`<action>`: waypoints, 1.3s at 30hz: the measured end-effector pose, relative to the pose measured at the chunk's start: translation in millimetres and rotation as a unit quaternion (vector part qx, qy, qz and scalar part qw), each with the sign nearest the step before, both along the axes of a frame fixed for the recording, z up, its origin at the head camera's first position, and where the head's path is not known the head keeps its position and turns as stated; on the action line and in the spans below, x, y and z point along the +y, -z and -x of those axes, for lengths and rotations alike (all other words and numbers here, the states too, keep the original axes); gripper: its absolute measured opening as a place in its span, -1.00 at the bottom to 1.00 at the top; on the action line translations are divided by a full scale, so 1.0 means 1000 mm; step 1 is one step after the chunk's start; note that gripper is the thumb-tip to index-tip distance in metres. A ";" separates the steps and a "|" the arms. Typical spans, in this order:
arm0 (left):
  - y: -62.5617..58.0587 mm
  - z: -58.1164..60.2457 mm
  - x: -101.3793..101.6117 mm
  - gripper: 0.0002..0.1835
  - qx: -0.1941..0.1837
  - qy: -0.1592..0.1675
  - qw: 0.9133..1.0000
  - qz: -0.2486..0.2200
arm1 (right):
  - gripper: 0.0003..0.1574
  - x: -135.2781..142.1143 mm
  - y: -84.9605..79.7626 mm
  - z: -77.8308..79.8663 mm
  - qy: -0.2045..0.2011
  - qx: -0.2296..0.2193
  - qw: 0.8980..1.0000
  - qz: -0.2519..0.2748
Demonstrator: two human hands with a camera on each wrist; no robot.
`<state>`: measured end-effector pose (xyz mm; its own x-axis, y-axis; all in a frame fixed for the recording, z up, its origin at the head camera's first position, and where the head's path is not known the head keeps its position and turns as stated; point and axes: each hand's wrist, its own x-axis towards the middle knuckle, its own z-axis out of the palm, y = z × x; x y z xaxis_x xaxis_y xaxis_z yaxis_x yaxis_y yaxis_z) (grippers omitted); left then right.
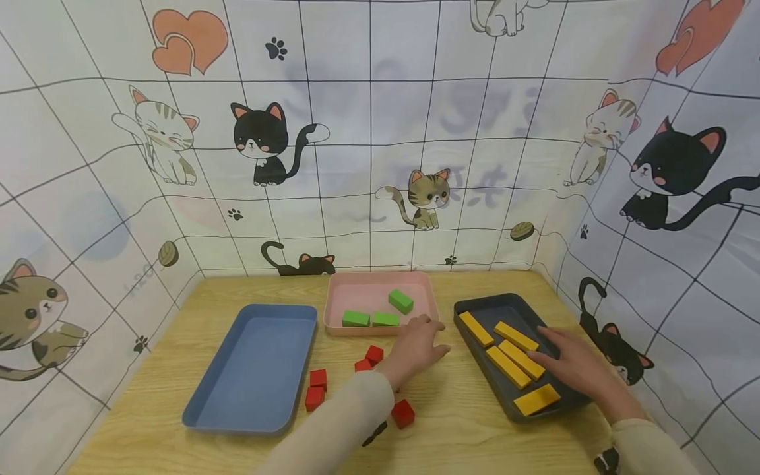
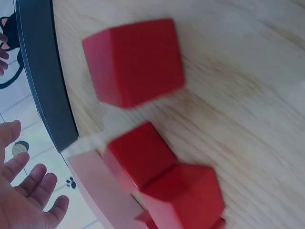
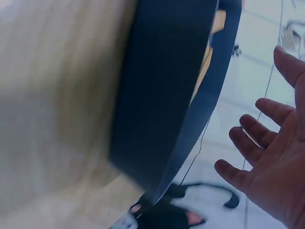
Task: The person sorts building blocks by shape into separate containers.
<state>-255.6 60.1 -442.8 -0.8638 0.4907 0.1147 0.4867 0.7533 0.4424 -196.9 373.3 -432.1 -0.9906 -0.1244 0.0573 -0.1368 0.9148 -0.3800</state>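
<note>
My left hand (image 1: 413, 348) hovers over the table by the front right corner of the pink tray (image 1: 380, 332), fingers spread and holding nothing. In the left wrist view that hand (image 2: 28, 191) is relaxed too. Three green blocks (image 1: 400, 301) lie in the pink tray. Above the dark tray (image 1: 505, 396) is my right hand (image 1: 572, 363), its fingers apart and nothing gripped. Several yellow blocks (image 1: 537, 400) lie in that tray. Several red cubes (image 1: 403, 414) sit on the table around my left forearm; some may be hidden behind it.
A blue tray (image 1: 255, 376) with a bare bottom stands at the left of the wooden table (image 1: 457, 442). A cat-patterned cloth (image 1: 368, 132) encloses the table at the back and sides.
</note>
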 end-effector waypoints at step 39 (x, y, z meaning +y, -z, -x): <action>0.011 -0.026 -0.084 -0.55 -0.042 -0.025 0.993 -0.110 | -0.35 -0.089 0.028 0.124 -0.100 0.025 0.989 -0.104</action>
<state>-229.7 -24.4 -453.9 -0.8976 0.4180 0.1404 0.4051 0.6559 0.6369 -321.3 284.1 -459.9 -0.9415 -0.3320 0.0575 -0.3369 0.9250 -0.1755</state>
